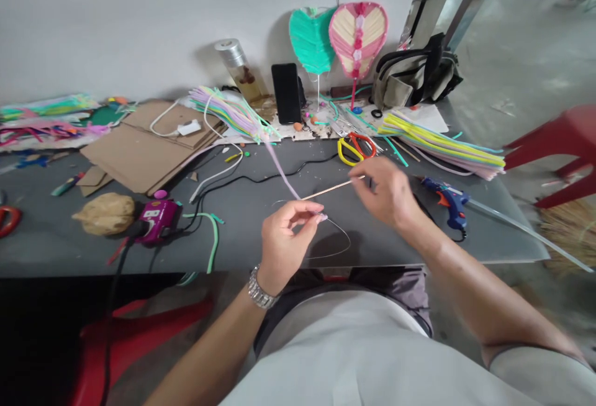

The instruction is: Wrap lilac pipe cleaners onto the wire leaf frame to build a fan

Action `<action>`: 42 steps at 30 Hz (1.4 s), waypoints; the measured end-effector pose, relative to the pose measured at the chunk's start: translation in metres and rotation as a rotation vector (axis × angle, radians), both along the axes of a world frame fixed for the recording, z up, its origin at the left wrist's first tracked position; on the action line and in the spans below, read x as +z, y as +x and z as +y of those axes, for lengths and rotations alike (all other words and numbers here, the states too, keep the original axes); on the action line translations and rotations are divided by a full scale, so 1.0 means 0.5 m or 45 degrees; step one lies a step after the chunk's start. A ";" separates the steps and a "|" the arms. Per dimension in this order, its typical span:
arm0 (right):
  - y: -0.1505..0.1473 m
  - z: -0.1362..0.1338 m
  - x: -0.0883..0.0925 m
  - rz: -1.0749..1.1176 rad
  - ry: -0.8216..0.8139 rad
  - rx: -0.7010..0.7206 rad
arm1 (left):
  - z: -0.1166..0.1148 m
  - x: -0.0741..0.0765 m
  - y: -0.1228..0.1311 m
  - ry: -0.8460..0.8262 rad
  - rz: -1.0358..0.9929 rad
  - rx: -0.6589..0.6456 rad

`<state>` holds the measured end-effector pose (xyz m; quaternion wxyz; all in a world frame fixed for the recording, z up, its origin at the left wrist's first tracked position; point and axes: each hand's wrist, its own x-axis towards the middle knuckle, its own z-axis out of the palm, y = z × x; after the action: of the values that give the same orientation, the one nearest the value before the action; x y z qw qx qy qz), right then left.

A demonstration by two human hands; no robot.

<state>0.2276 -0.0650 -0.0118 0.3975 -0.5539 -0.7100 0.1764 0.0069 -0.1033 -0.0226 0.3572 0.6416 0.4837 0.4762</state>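
My left hand (285, 236) is pinched shut on the end of a pale pink pipe cleaner (281, 169), which runs up and away to a pastel bundle (229, 109) on the table. The same pinch seems to touch a thin wire loop (336, 246) that lies on the grey table (242, 241). My right hand (390, 191) is closed on one end of a thin wooden stick (331, 189), whose other end points toward my left fingers. A watch sits on my left wrist.
Yellow-handled scissors (354, 147) and a blue glue gun (447, 200) lie right of my hands. A yellow pipe-cleaner bundle (442, 144), cardboard sheets (149, 145), a purple glue gun (157, 218), a phone (285, 92) and two leaf-shaped crafts (338, 38) crowd the table. Red stools (559, 145) stand nearby.
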 end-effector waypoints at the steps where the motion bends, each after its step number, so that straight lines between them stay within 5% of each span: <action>1: -0.023 -0.004 0.001 0.122 -0.187 0.174 | 0.000 0.000 0.001 0.003 -0.006 -0.006; 4: -0.064 -0.010 -0.002 0.514 -0.686 0.555 | 0.000 0.002 0.001 0.041 -0.037 -0.005; 6: -0.073 -0.016 -0.005 0.643 -0.769 0.597 | 0.001 0.000 0.000 0.069 -0.037 0.011; 12: -0.083 -0.043 -0.016 0.561 -0.645 0.340 | 0.011 -0.024 -0.002 0.205 -0.036 0.045; 22: -0.103 -0.054 -0.057 0.828 -0.619 0.306 | 0.016 -0.045 0.005 0.175 -0.047 0.124; 33: -0.106 -0.065 -0.052 0.687 -0.391 0.191 | 0.003 -0.044 0.000 0.319 0.216 0.160; 42: -0.122 -0.083 -0.066 0.651 -0.272 0.135 | 0.007 -0.031 0.016 -0.100 -0.052 0.076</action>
<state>0.1666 -0.1063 -0.0448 0.4932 -0.4924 -0.5920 0.4048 0.0151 -0.0996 -0.0381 0.3775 0.6027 0.5134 0.4803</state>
